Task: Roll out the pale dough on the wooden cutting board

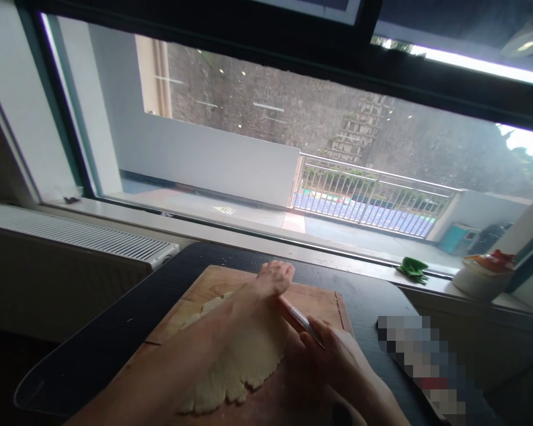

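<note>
A pale, flat sheet of dough [253,349] with ragged, cracked edges lies on a wooden board [313,302]. My right hand [331,343] is closed around the near end of a slim, knife-like tool [296,313], reddish-brown with a shiny edge. The tool slants up and left along the dough's right side. At its far end sits my left hand [275,279], fingers curled over it and slightly blurred. My left forearm crosses above the dough and hides much of it. The tool's ends are covered by my hands.
The board rests on a black table [115,319] with rounded corners, beside a white radiator [80,234]. On the windowsill are a green leafy-looking item [412,269] and a pale pot [482,281]. A pixelated object [421,367] lies at the table's right edge.
</note>
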A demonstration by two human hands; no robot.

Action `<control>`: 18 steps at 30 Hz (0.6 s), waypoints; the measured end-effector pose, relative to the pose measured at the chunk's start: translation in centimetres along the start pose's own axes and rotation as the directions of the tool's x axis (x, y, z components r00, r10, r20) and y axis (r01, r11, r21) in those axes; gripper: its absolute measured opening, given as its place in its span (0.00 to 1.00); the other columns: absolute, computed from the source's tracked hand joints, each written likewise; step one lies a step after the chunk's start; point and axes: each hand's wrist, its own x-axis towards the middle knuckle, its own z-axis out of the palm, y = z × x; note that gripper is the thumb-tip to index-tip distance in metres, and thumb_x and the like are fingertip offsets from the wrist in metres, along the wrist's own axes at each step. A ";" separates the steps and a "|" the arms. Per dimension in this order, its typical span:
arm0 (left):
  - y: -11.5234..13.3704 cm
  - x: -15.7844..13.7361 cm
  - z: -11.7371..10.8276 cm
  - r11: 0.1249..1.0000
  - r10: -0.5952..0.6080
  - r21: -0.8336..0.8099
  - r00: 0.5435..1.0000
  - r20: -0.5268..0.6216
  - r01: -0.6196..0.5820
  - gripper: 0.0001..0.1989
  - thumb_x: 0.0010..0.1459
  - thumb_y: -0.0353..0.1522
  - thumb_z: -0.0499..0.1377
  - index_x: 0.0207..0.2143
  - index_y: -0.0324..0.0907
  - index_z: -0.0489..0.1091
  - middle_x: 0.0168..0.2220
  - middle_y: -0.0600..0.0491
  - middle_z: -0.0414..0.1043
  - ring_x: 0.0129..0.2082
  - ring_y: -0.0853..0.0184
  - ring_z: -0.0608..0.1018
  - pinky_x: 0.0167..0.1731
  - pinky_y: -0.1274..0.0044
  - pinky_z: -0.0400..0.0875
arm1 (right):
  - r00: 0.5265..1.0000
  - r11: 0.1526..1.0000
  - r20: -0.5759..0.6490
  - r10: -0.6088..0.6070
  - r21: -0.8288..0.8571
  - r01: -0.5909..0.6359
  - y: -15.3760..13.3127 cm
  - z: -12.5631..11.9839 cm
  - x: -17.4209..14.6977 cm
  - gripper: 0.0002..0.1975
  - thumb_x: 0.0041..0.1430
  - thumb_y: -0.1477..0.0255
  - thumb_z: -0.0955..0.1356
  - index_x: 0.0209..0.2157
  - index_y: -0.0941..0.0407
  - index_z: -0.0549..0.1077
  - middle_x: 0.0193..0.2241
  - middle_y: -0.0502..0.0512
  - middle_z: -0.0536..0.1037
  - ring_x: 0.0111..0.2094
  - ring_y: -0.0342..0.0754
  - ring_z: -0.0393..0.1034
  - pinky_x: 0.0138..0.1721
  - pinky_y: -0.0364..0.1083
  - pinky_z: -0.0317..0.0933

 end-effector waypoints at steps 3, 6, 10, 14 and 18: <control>1.4 0.5 1.8 0.992 -0.082 0.102 0.993 0.080 0.074 0.16 0.59 0.42 0.46 0.34 0.48 0.71 0.44 0.47 0.73 0.53 0.52 0.66 0.52 0.55 0.50 | 1.000 0.997 0.009 0.008 -0.071 -0.007 0.1 -0.5 -0.5 0.10 0.59 0.66 0.62 0.41 0.49 0.69 0.35 0.51 0.75 0.34 0.47 0.71 0.30 0.42 0.53; 1.5 0.5 2.5 0.981 -0.157 0.126 0.984 0.089 0.145 0.23 0.60 0.47 0.41 0.40 0.48 0.70 0.49 0.45 0.70 0.58 0.49 0.60 0.53 0.51 0.44 | 0.998 0.993 0.045 0.032 -0.115 -0.027 1.0 -1.8 -2.1 0.07 0.57 0.67 0.63 0.38 0.50 0.70 0.34 0.50 0.74 0.35 0.48 0.70 0.31 0.42 0.53; 1.4 0.9 2.3 0.978 -0.179 0.131 0.974 0.140 0.161 0.26 0.59 0.49 0.37 0.45 0.49 0.68 0.55 0.46 0.66 0.59 0.50 0.58 0.53 0.48 0.43 | 0.999 0.996 0.014 0.050 -0.073 -0.049 2.6 -3.0 -4.5 0.07 0.59 0.66 0.61 0.37 0.48 0.69 0.35 0.50 0.73 0.37 0.47 0.68 0.34 0.43 0.55; 2.0 2.4 2.8 0.968 -0.208 0.184 0.959 0.194 0.172 0.30 0.58 0.51 0.37 0.48 0.45 0.66 0.56 0.43 0.64 0.59 0.49 0.57 0.53 0.48 0.42 | 0.998 0.997 -0.047 0.044 -0.068 -0.047 3.3 -3.0 -5.1 0.07 0.61 0.65 0.61 0.38 0.47 0.69 0.36 0.50 0.73 0.40 0.48 0.67 0.37 0.43 0.57; 2.5 3.3 3.7 0.962 -0.216 0.199 0.965 0.145 0.186 0.28 0.58 0.50 0.40 0.45 0.45 0.68 0.53 0.43 0.67 0.60 0.50 0.57 0.54 0.49 0.41 | 0.997 0.993 -0.053 0.054 -0.105 -0.059 3.4 -2.4 -4.6 0.07 0.61 0.63 0.61 0.37 0.46 0.69 0.34 0.49 0.73 0.37 0.47 0.69 0.33 0.41 0.58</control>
